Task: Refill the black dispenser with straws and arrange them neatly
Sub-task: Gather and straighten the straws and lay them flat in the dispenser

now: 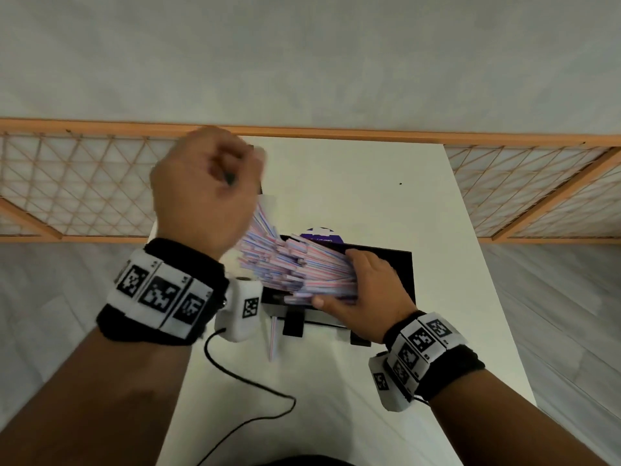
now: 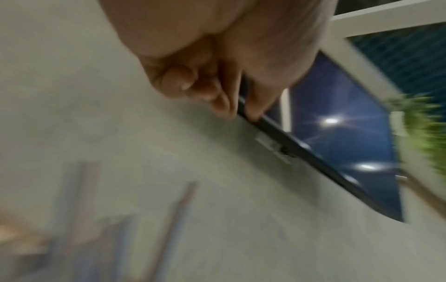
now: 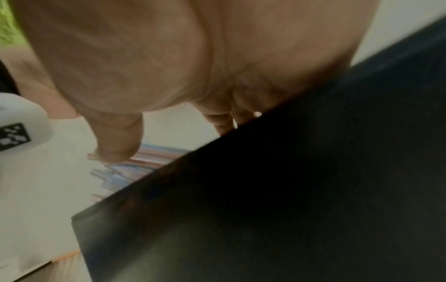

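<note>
The black dispenser [image 1: 400, 274] stands open on the white table [image 1: 336, 183], with a fanned, untidy bundle of pink-and-blue striped straws [image 1: 295, 264] sticking out of its left side. My right hand [image 1: 334, 277] grips that bundle, thumb on the near side and fingers over the far side. The right wrist view shows the dispenser's dark wall [image 3: 289, 190] and the straw ends [image 3: 154, 154] under my thumb. My left hand [image 1: 208, 183] is raised above the dispenser's left end. It pinches a thin dark glossy panel [image 2: 337, 133], seemingly the lid. One loose straw [image 1: 274, 338] lies in front of the dispenser.
A purple round object [image 1: 321, 235] shows just behind the dispenser. A black cable [image 1: 252, 388] trails across the near table. An orange lattice railing [image 1: 84, 183] runs behind the table, and the table's right edge is close to the dispenser.
</note>
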`<state>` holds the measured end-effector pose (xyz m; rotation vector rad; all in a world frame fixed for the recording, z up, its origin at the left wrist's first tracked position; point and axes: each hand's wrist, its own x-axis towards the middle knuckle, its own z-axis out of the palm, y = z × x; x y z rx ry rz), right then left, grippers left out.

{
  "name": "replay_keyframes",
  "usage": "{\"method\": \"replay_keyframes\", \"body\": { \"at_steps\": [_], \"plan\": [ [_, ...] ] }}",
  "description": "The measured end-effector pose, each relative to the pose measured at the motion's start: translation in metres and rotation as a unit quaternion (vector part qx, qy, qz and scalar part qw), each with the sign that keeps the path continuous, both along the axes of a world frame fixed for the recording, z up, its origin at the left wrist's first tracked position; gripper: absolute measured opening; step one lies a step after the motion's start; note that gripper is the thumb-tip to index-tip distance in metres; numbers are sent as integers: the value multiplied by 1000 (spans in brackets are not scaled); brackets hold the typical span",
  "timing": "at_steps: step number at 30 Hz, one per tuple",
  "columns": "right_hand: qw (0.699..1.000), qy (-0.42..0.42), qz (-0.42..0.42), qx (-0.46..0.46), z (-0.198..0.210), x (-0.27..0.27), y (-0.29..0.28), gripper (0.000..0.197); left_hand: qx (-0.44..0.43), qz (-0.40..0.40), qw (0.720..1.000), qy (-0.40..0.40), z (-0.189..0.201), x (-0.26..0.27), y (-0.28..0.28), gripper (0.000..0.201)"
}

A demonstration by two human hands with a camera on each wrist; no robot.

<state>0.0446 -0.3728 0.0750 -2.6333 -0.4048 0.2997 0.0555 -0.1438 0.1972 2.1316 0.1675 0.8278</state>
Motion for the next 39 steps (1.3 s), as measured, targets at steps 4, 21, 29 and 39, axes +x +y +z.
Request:
{"method": "replay_keyframes", "body": {
  "at_steps": [4, 21, 29, 39],
  "plan": [
    [998, 14, 3, -63, -9, -4, 3, 108, -280, 28, 958, -54, -40, -4, 22, 47],
    [996, 49, -37, -62, -1, 4, 25, 117, -449, -89, 866, 204, -86, 1, -32, 20],
    [996, 50, -50, 45, -5, 16, 38, 98, -555, -70, 801, 215, -78, 1, -35, 29],
    [998, -38, -59, 2, -1, 11, 30, 102, -399, 29, 897, 188, -92, 4, -25, 35]
  ]
}}
